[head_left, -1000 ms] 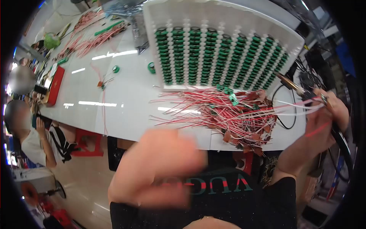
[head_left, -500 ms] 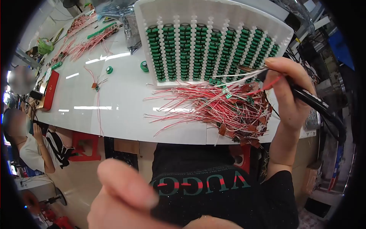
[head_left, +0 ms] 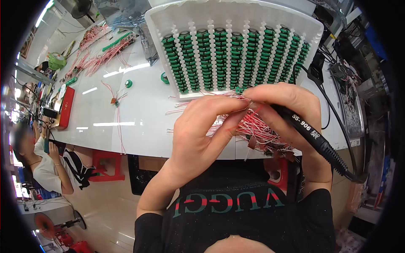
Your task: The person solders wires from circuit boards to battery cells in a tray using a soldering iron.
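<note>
My right hand point(head_left: 291, 103) is closed around the black soldering iron point(head_left: 310, 128), marked SS-906, whose cable runs off to the right. My left hand point(head_left: 206, 126) has its thumb and forefinger pinched together, meeting my right fingertips over the wire pile. Thin red and white wires point(head_left: 249, 110) show at the meeting fingertips; the exact grip and the iron's tip are hidden. Beneath both hands lies a heap of red and white wires point(head_left: 270, 135) with brown tabs. Behind them stands a white tray point(head_left: 168, 17) with rows of green-wrapped round parts point(head_left: 220, 59).
Left on the white table point(head_left: 147, 114) are a loose wired piece point(head_left: 114, 101), two green round parts point(head_left: 128, 83) and a red box point(head_left: 66, 107). More wire bundles point(head_left: 99, 59) lie farther back. A seated person point(head_left: 50, 168) is at left. The iron's cable point(head_left: 337, 114) loops at right.
My left hand has risen from low in front of me to meet my right fingertips. My right hand has come left and lower, with the soldering iron still in it. The view has shifted slightly.
</note>
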Demonstrator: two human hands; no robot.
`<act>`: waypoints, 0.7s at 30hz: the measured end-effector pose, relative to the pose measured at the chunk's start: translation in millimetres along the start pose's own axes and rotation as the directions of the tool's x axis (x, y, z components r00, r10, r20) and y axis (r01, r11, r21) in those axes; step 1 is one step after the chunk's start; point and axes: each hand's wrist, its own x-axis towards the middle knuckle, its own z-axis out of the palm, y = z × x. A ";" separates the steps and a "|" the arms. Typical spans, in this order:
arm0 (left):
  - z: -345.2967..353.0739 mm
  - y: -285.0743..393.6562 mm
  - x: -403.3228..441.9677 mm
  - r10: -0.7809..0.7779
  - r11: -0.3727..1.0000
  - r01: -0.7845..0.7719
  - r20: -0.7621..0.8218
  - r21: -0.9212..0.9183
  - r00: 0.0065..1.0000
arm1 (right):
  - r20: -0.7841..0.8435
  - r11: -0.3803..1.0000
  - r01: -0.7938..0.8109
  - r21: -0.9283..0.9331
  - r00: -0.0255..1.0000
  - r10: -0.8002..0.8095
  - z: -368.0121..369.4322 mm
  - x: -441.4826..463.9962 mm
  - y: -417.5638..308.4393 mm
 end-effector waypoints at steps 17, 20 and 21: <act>-8.9 -13.8 -9.0 -0.191 0.963 0.176 -0.055 -0.203 0.980 | 0.020 0.989 -0.123 -0.082 0.992 0.125 2.3 2.3 2.0; -10.0 -17.4 -12.5 -0.256 0.931 0.236 -0.039 -0.280 0.966 | 0.041 0.976 -0.209 -0.054 0.977 0.211 6.6 3.4 3.9; -10.2 -18.5 -13.3 -0.282 0.915 0.257 -0.035 -0.312 0.959 | 0.048 0.977 -0.208 -0.048 0.976 0.210 8.3 4.4 4.9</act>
